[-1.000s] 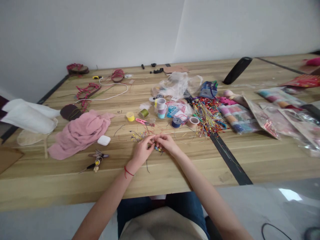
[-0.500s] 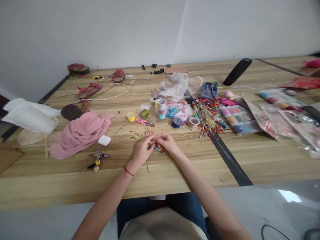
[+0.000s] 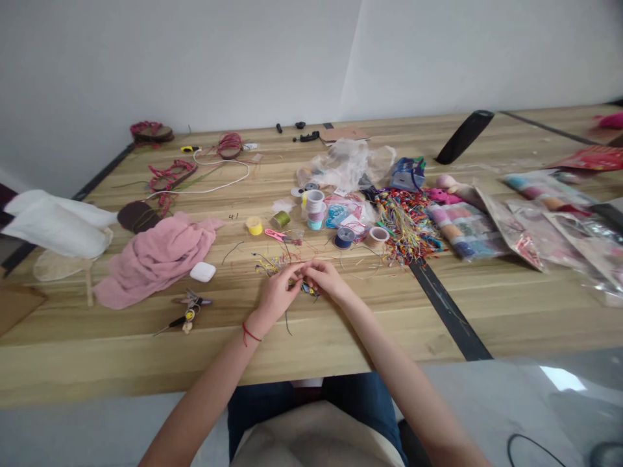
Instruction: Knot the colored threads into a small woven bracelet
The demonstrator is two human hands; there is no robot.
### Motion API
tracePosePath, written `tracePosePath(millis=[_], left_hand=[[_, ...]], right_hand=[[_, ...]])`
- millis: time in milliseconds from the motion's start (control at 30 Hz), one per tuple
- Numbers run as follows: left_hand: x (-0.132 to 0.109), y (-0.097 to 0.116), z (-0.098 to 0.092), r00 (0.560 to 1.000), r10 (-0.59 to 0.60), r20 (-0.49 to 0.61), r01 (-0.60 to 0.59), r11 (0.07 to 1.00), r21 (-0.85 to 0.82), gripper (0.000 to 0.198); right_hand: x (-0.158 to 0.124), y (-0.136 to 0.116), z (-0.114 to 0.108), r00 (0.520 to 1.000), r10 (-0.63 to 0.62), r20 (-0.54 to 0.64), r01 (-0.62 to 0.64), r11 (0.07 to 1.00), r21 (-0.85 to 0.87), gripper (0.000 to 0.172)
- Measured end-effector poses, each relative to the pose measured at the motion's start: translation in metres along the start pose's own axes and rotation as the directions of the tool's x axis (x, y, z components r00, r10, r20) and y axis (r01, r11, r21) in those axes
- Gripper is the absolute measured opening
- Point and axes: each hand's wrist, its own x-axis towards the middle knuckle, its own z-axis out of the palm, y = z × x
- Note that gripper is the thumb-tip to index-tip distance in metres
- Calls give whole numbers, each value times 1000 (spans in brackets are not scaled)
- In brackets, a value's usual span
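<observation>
My left hand (image 3: pixel 278 290) and my right hand (image 3: pixel 325 279) meet over the table's front middle, fingertips pinched together. Between them are thin coloured cords, mostly covered by the fingers. A blue and yellow part of the cords (image 3: pixel 309 290) shows beneath the right fingers. Yellow-tipped cord ends (image 3: pixel 270 262) spread out just behind the left hand. One dark strand (image 3: pixel 287 322) trails toward me below the left hand. A red string bracelet (image 3: pixel 251 334) circles the left wrist. Which fingers hold which strand is too small to tell.
Pink-handled snips (image 3: pixel 276 235), a yellow spool (image 3: pixel 254 226), a green spool (image 3: pixel 281 220) and a navy spool (image 3: pixel 344 239) stand behind the hands. A heap of coloured cords (image 3: pixel 406 224) lies right. Leftward are a pink cloth (image 3: pixel 158 259), a white case (image 3: pixel 202 272) and keys (image 3: pixel 189 310).
Both hands stay in nearly the same place, still pinched together over the cords. The view has shifted very slightly; nothing else has visibly moved.
</observation>
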Motion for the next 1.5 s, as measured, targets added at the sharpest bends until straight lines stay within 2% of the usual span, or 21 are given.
tracePosePath(millis=[600, 1200, 1500], left_hand=[[1, -1, 0, 1000, -20, -18, 19, 999, -35, 45], [2, 7, -3, 999, 33, 15, -33, 999, -36, 44], [1, 6, -3, 1000, -9, 9, 9, 999, -41, 45]], right_hand=[[-2, -1, -1, 999, 39, 36, -39, 999, -11, 21], [0, 2, 3, 996, -78, 46, 80, 996, -40, 13], [-1, 1, 0, 999, 2, 37, -1, 1000, -22, 16]])
